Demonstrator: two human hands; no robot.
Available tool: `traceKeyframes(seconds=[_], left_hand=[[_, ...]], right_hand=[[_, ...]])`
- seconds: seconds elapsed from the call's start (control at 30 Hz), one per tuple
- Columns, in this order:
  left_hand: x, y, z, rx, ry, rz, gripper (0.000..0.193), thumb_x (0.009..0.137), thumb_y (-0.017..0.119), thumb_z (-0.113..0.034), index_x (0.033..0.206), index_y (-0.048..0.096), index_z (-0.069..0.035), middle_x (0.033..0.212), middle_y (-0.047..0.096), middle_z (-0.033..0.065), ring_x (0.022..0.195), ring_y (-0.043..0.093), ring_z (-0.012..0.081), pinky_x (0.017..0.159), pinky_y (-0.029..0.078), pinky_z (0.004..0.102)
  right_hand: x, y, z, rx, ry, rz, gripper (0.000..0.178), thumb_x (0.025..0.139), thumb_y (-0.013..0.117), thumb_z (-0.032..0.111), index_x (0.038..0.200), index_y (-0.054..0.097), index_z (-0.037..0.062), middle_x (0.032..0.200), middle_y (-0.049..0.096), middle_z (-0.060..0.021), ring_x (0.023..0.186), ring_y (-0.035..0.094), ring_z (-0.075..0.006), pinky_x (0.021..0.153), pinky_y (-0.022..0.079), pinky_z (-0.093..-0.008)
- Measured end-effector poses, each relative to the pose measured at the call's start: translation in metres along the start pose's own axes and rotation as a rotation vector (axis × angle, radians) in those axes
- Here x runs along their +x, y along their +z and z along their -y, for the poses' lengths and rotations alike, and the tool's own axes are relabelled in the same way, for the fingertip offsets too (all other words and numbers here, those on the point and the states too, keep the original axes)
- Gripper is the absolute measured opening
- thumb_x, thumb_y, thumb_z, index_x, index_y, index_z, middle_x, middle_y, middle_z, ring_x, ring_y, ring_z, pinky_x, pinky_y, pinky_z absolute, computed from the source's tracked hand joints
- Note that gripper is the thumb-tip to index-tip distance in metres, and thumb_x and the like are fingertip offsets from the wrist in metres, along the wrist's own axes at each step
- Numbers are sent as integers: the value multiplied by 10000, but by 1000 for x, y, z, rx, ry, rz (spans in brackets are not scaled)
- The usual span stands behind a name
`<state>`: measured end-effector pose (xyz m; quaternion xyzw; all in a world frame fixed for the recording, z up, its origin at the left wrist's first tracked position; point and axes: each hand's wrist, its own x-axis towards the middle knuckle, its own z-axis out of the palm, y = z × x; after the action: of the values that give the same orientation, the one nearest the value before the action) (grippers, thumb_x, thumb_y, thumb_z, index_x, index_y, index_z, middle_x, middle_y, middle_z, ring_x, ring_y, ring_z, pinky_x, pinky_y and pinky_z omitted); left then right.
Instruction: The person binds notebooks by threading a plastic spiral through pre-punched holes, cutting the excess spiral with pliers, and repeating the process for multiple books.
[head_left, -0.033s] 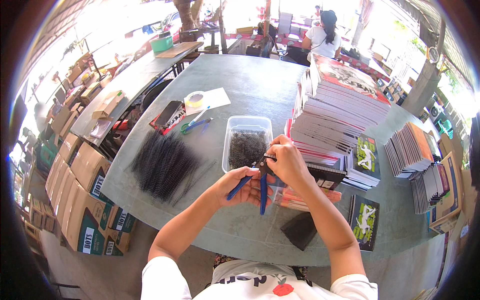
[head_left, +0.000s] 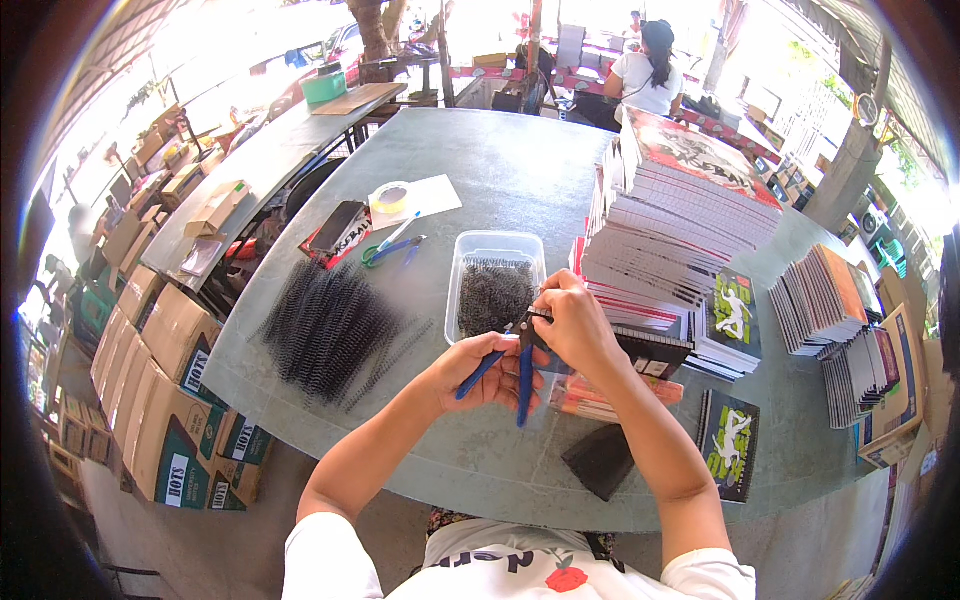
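Note:
My left hand (head_left: 468, 372) is closed around blue-handled pliers (head_left: 525, 385), palm turned up, with the handles spread apart. Just above, my right hand (head_left: 572, 318) pinches at the dark jaws of the pliers; a small dark piece shows by its fingertips, too small to make out. Both hands are over the table at the near edge of a clear plastic tub (head_left: 452, 300), which holds many short black coil pieces (head_left: 495, 295). Left of the tub lies a heap of long black spiral binding coils (head_left: 325, 335).
Tall stacks of notebooks (head_left: 660, 230) rise at the right, with one spiral notebook (head_left: 728, 445) near the front edge. A black cloth-like piece (head_left: 600, 462) and an orange packet (head_left: 600, 397) lie close by. Scissors (head_left: 392, 252), tape (head_left: 390, 196) and a phone (head_left: 341, 228) sit farther left.

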<state>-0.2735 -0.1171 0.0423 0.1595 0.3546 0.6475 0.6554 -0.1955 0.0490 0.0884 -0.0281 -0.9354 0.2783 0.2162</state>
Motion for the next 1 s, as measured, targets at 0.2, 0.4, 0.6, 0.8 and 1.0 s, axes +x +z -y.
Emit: traceKeyframes(seconds=[0.2,0.4,0.6,0.8,1.0], left_hand=[[8,10,20,1515,474,-767,360,932,454,-346,1052,483,-8,789,613,146,721,624,215,613,430,412],[5,3,21,1061,255,-579,371,913,492,-392,1008,551,-38,691,557,46,635,538,127,552,420,300],[-37,-9,30,852,293,-552,355,902,521,-311,1096,567,-17,783,578,29,716,553,96,622,446,244],[11,8,37,887,252,-513,361,894,523,-318,1089,570,-17,802,581,37,732,573,113,636,456,251],[26,32,45,1099,298,-506,349,881,533,-302,1079,564,-16,721,555,31,654,509,97,600,416,253]], right_hand=[[3,8,0,-43,-44,23,205,696,647,1,895,652,-44,1044,564,-173,930,595,-327,814,489,-370],[-4,-9,-2,-19,-132,30,409,705,655,5,1111,612,35,1245,509,-194,1075,556,-355,899,469,-381],[-86,-131,-61,-69,290,44,263,775,674,113,1022,634,30,808,647,-170,726,646,-254,663,481,-349],[-217,-232,-80,-68,365,-464,256,762,664,35,1015,645,3,783,584,-78,684,567,-124,617,463,-274],[-250,-201,-84,-696,599,-406,477,766,604,83,1232,529,19,895,559,-135,766,563,-272,704,477,-379]])
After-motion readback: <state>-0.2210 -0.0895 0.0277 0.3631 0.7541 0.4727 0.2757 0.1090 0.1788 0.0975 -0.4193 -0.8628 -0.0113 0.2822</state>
